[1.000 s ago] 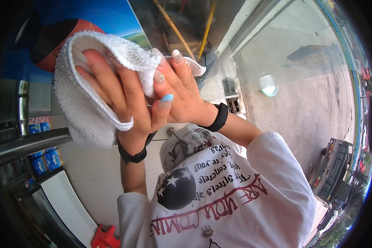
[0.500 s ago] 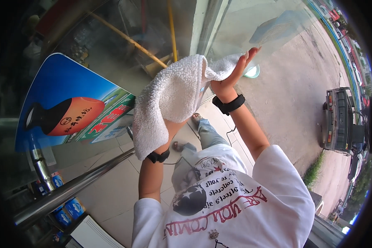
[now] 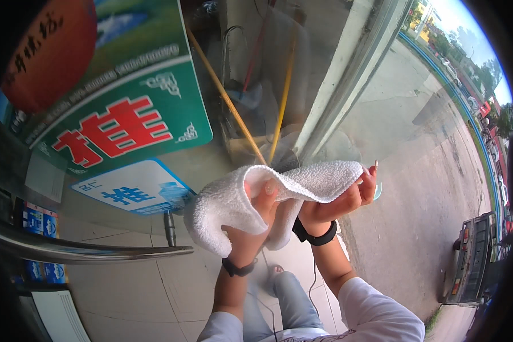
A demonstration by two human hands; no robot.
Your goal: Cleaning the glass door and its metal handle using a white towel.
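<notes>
A white terry towel [image 3: 211, 211] is bunched between both of my hands, in front of a glass door pane [image 3: 211, 148]. My left hand [image 3: 248, 236] is wrapped in its left part, with the thumb showing over a fold and the other fingers mostly hidden by cloth. My right hand [image 3: 339, 210] grips the towel's right end, its fingers bent and the fingertips pointing up. Each wrist wears a black band. A loose flap of towel hangs down between the wrists.
Left of the towel are a green sticker [image 3: 194, 114] and a smaller blue-white sticker [image 3: 142, 191]. A curved metal door handle [image 3: 108, 252] runs below them. Yellow poles [image 3: 228, 100] lean behind the glass. A pale door frame [image 3: 342, 74] stands ahead; a parked truck [image 3: 472, 259] is outside at right.
My hands and the towel sit lower in the picture, and the stickers look larger and nearer. My right hand has gone from stretched fingers to curled fingers on the towel.
</notes>
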